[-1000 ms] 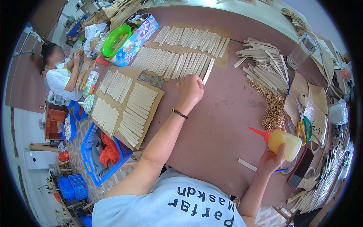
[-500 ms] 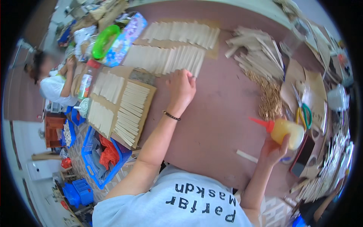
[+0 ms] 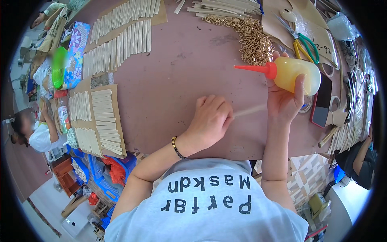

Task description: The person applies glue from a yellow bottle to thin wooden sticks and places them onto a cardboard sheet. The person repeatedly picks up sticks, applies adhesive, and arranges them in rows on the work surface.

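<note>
My right hand (image 3: 282, 101) is wrapped round a squeeze bottle (image 3: 296, 74) of yellowish liquid, tipped sideways with its long red nozzle pointing left. Over the middle of the table, my left hand (image 3: 211, 121) is closed, thumb and fingers pinched on one end of a pale strip (image 3: 250, 110). That strip is smeared by motion and reaches toward my right wrist. Beyond the bottle lies a heap of gold-coloured metal clasps (image 3: 254, 38). Rows of pale strips (image 3: 119, 48) lie side by side on brown card at the far left, with more on a nearer card (image 3: 115, 117).
Scissors (image 3: 300, 38) with yellow and green handles, a phone (image 3: 322, 103) and tape rolls lie on the right. A bundle of loose strips (image 3: 225, 7) is at the back. A flowered box (image 3: 76, 56) stands left. Another person (image 3: 40, 131) sits at the far left.
My left hand has come back from the far rows toward me and now pinches the strip that lay near my right hand. The bottle is raised and still held; the view has shifted.
</note>
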### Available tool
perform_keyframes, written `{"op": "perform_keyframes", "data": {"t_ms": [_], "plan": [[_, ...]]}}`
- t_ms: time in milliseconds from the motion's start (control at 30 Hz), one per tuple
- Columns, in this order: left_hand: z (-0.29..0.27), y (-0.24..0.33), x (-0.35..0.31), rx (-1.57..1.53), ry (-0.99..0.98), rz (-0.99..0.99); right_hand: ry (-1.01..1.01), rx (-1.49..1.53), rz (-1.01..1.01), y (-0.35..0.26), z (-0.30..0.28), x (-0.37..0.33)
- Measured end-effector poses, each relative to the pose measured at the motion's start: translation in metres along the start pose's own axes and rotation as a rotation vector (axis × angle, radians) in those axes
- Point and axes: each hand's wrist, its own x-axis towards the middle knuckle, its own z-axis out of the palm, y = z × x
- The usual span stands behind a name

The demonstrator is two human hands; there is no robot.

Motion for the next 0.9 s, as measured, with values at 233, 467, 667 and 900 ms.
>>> {"op": "perform_keyframes", "data": {"t_ms": [233, 467, 667, 900], "plan": [[-0.042, -0.039, -0.017, 0.279, 0.384, 0.008, 0.031, 0.056, 0.009, 0.001, 0.004, -0.003], [-0.038, -0.035, -0.033, 0.255, 0.321, -0.003, -0.021, -0.154, -0.026, 0.012, 0.003, -0.004], [-0.040, -0.048, -0.034, 0.210, 0.311, -0.259, -0.047, -0.379, -0.059, 0.026, 0.014, -0.004], [-0.040, -0.050, -0.032, 0.156, 0.294, -0.307, -0.044, -0.535, -0.059, 0.039, 0.028, -0.003]]}}
